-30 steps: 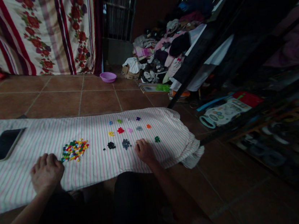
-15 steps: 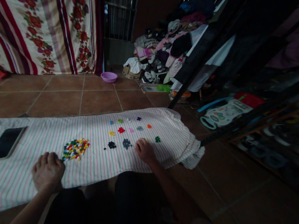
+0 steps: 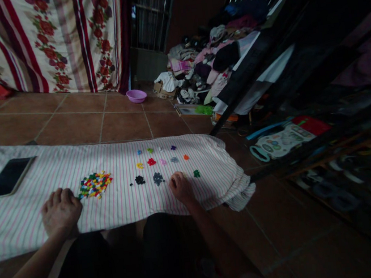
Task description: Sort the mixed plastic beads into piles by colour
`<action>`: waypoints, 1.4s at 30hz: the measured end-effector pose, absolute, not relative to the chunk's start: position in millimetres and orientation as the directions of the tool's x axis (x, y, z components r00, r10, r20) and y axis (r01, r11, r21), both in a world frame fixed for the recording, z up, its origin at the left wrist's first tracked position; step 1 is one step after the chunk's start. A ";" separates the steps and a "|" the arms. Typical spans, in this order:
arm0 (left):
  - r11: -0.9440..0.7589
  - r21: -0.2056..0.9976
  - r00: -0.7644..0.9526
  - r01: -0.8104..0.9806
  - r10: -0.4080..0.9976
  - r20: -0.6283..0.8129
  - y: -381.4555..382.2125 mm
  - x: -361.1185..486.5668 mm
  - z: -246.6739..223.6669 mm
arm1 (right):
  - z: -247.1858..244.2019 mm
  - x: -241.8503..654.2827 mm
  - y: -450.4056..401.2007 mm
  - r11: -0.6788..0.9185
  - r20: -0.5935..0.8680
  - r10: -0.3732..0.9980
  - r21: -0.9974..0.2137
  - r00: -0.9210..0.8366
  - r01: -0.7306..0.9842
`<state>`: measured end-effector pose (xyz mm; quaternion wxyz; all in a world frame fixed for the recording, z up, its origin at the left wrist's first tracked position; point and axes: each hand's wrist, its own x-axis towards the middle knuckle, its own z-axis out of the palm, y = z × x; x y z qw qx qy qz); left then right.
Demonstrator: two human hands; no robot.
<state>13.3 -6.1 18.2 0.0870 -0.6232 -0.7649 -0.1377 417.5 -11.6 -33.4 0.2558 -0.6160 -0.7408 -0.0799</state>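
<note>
My left hand [image 3: 61,210] rests on the striped cloth [image 3: 119,205], fingers curled under, beside a mixed heap of small coloured pieces [image 3: 95,184]. Whatever lies under its fingers is hidden. My right hand [image 3: 180,187] is closed just right of a dark grey pile [image 3: 158,178], its fingertips drawn together; anything between them is too small to make out. It partly covers a small yellowish spot. Farther right sits a dark green pile [image 3: 196,173]. Left of the grey pile is a black one [image 3: 139,180]. Behind them are a red pile [image 3: 151,161], a yellow pile [image 3: 140,165] and several other single-colour piles.
A dark-screened phone [image 3: 9,177] lies at the cloth's left. On the tiled floor beyond are a purple basin [image 3: 136,96] and a heap of clothes [image 3: 206,60]. A toy panel [image 3: 280,140] and a dark rack bar [image 3: 235,105] stand to the right.
The whole view has shifted very slightly. Both hands keep their places on the cloth, and the piles look the same.
</note>
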 end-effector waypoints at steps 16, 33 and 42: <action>0.189 0.148 -0.224 0.971 0.935 0.275 -6.0 14.3 18.8 | -37.3 418.6 -10.7 0.208 0.465 0.882 -0.233 -0.079 0.950; 0.164 0.173 -0.213 0.971 0.924 0.317 -7.9 15.1 18.3 | -35.7 419.8 -15.8 0.161 0.531 0.844 -0.376 0.069 0.913; 0.163 0.191 -0.217 0.968 0.928 0.305 -6.3 11.7 16.0 | -17.1 410.1 -33.0 0.165 0.563 0.768 -0.635 0.306 0.755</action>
